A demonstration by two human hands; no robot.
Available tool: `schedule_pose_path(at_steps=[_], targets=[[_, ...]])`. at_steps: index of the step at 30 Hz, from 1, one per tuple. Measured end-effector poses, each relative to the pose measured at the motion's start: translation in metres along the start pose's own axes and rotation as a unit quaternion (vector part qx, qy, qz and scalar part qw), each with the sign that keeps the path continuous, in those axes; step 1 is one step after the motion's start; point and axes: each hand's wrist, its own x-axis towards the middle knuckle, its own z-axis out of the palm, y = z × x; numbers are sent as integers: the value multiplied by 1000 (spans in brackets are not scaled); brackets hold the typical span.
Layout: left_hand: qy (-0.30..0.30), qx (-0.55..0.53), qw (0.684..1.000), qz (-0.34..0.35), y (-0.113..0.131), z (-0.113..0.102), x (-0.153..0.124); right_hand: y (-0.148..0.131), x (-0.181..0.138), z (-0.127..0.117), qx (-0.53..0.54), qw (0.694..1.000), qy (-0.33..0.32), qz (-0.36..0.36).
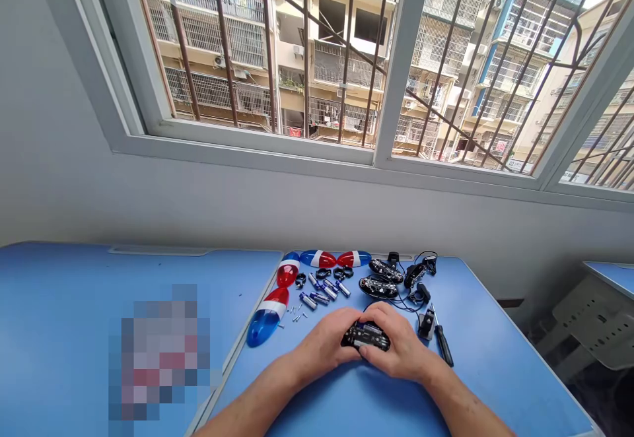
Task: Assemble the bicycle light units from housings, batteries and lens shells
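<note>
Both hands hold a black oval light base [366, 336] with circuit parts showing, low over the front of the blue table. My left hand [333, 338] grips its left end, and my right hand [395, 344] wraps its right end, thumb along the near edge. A blue-silver battery seems to lie in the base, partly hidden by my fingers. Just beyond the hands are several loose batteries [327, 288], with small screws [297, 315] left of them. Similar black bases [380, 287] with cables lie behind my right hand. Right of it rests a black-handled screwdriver [443, 344].
Red, white and blue lens covers [270, 318] line the table's left and back edges. Black ring clamps [323, 273] sit near the batteries. A black bracket piece [426, 323] stands beside the screwdriver. A second blue table [64, 331] adjoins at left, with a blurred-out item. A barred window is ahead.
</note>
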Motion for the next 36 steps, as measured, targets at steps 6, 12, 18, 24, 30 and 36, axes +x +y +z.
schedule_pose_path(at_steps=[6, 12, 18, 24, 30, 36], targets=[[4, 54, 998, 30, 1, -2, 0, 2, 2, 2, 18, 998, 54, -11], [12, 97, 995, 34, -1, 1, -1, 3, 1, 11, 13, 996, 88, 27], [10, 104, 994, 33, -4, 4, 0, -1, 4, 13, 40, 993, 88, 70], [15, 108, 993, 35, -6, 7, 0, 0, 5, 13, 61, 991, 87, 81], [8, 105, 994, 37, -4, 6, 1, 1, 4, 16, 70, 990, 101, 71], [18, 120, 992, 32, -7, 6, 0, 0, 5, 13, 68, 990, 106, 68]])
